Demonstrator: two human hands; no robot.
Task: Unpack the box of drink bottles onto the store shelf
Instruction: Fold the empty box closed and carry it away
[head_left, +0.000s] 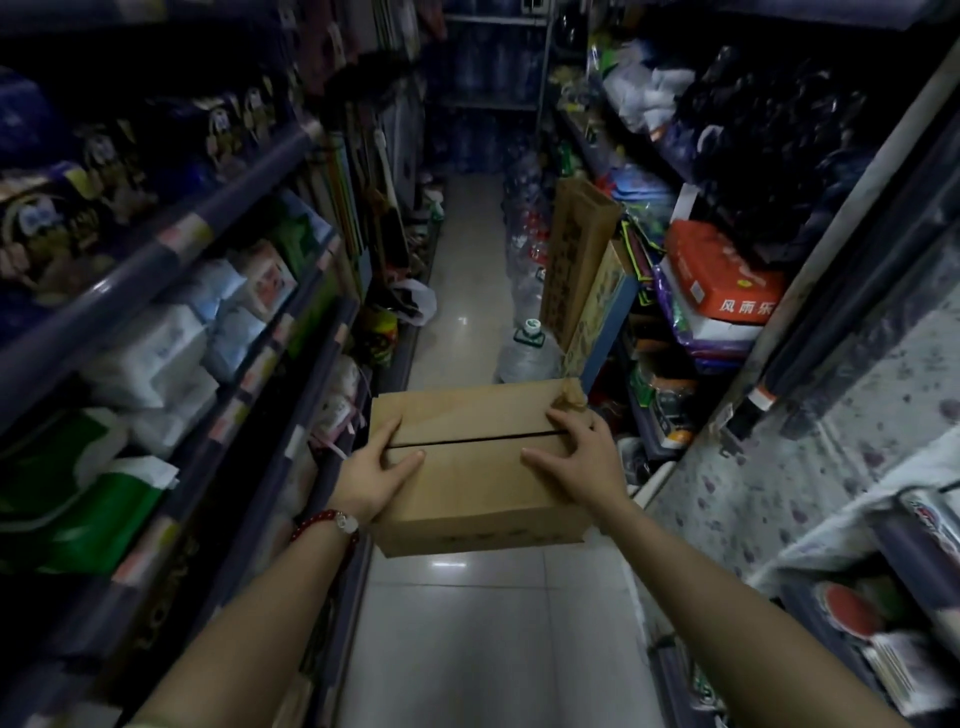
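The plain brown cardboard box (480, 467) sits in mid-aisle, in front of us and above the pale glossy floor tiles (467, 649). Whether it rests on something hidden beneath or is carried free, we cannot tell from this dim view. Its top flaps are shut, meeting along a dark centre seam, and a scrap of torn tape curls at the far right corner, so we judge the unpacking has not begun and no bottles are out.

Our left hand (371, 475) lies on the box's left side, fingers reaching over the top edge toward the seam and thumb stretched flat across the near flap. Our right hand (576, 457) rests on top near the right end, fingers spread, their tips by the seam. Both look placed to steady the box and to work the flaps apart there.

A red bead bracelet (324, 519) circles the left wrist. Dark blue metal shelving (218, 332) stocked with white and green packs flanks us on the left; clear water jugs (527, 353) and upright flattened cartons (579, 260) crowd the right.
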